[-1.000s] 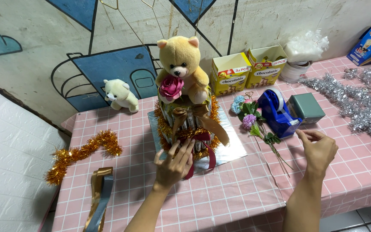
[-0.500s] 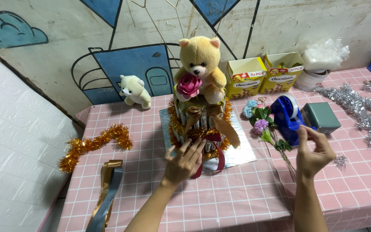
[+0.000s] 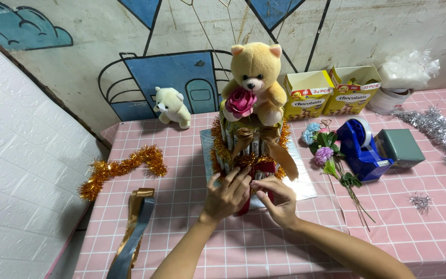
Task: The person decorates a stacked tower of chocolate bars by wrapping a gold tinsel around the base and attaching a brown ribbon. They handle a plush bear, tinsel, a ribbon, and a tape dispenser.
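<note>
Both hands are pressed to the front of a tiered snack tower [image 3: 251,147] on a silver board [image 3: 305,188], mid-table.

The left hand [image 3: 226,195] is laid flat with fingers spread; the right hand [image 3: 277,199] is pinched at the red ribbon [image 3: 264,170], though what is gripped cannot be told. The tower is judged light, top-heavy under the teddy bear [image 3: 254,77] and easily crushed, so it is best steadied low. Artificial flowers [image 3: 331,160], a blue tape dispenser [image 3: 360,150] and gold tinsel [image 3: 122,168] are left nearby.
</note>
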